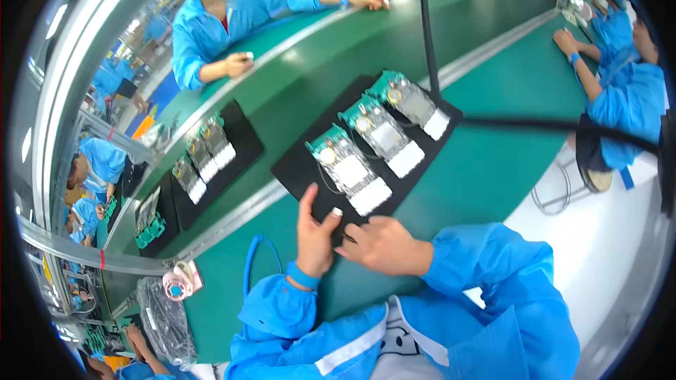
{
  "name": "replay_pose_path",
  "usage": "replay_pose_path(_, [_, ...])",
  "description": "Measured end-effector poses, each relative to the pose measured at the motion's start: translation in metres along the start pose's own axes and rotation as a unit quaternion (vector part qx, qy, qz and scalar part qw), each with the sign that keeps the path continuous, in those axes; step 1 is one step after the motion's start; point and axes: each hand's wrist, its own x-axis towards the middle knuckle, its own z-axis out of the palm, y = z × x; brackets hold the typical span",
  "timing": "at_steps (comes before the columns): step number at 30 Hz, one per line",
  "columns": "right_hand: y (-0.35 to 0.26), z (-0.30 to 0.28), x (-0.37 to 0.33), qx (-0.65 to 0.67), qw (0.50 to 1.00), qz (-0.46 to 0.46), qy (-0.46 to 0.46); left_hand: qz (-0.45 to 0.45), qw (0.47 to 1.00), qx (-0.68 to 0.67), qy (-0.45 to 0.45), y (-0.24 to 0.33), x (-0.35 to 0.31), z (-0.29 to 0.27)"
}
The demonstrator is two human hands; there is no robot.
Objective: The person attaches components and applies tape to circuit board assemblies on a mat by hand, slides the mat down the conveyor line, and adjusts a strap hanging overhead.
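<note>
My left hand [316, 236] is at the near edge of a black mat [296, 165], open, its thumb and forefinger apart. White covers sit on its thumb tip. My right hand [391, 245] is close beside it, fingers curled inward; what they hold, if anything, is hidden. On the mat lie three circuit boards in green frames, each with a white block at its near end: the left board [350, 172], the middle board [384, 137] and the right board [415, 104]. The left board is nearest my hands. A blue strap circles my left wrist.
A second black mat [243, 134] with more boards lies on the green conveyor [310, 74] to the left. A tape roll [177, 286] and a clear plastic bag [167, 320] are at lower left. Black bars [427, 35] cross the view. Co-workers in blue [211, 35] sit around.
</note>
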Motion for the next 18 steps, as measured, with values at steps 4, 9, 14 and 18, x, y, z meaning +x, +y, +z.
replay_pose_path(4, [-0.009,0.000,-0.004,0.071,0.993,0.086,0.029,-0.028,0.993,0.105,-0.050,0.013,-0.029,-0.087])
replay_pose_path(9, [0.013,0.000,-0.021,0.041,0.966,0.239,0.088,-0.013,0.968,0.247,-0.034,0.040,-0.061,-0.144])
replay_pose_path(14, [0.017,0.021,-0.031,0.000,0.955,0.296,0.024,0.033,0.873,0.467,0.136,0.015,-0.080,-0.143])
replay_pose_path(18, [0.036,0.008,-0.032,-0.047,0.957,0.286,0.019,0.124,0.815,0.558,0.092,0.011,-0.088,-0.116])
